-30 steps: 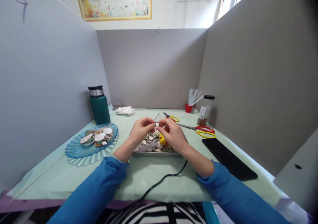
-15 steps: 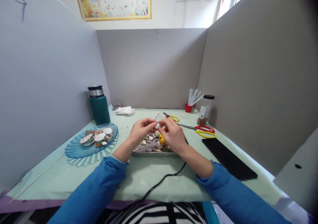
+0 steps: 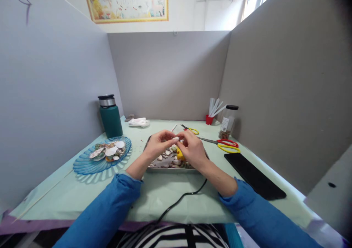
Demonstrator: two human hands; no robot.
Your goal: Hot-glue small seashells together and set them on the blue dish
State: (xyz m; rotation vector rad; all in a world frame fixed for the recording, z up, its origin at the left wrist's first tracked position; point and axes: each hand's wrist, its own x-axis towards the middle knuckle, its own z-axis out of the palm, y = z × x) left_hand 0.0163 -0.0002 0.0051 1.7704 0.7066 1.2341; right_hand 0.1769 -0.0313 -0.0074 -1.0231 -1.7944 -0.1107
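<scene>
Between the fingertips of both hands is a small white shell (image 3: 175,139), held over the tray. My left hand (image 3: 158,144) pinches it from the left, and my right hand (image 3: 191,149) pinches it from the right. Below them lies a metal tray (image 3: 171,170) with several loose shells (image 3: 160,157) in it. A yellow object (image 3: 180,154), partly hidden by my right hand, stands in the tray; its kind I cannot make out. My fingers cover part of the held shell.
On the left are a blue scalloped plate (image 3: 82,164) with shells and a green bottle (image 3: 110,120). To the right lie large scissors (image 3: 227,145), smaller scissors (image 3: 192,130), a black slab (image 3: 254,176) and a jar (image 3: 228,122). A black cord (image 3: 181,196) runs from the tray to the front edge.
The white shell has been turned a little between my fingertips and shows a narrower side. Both hands stay at almost the same place over the tray.
</scene>
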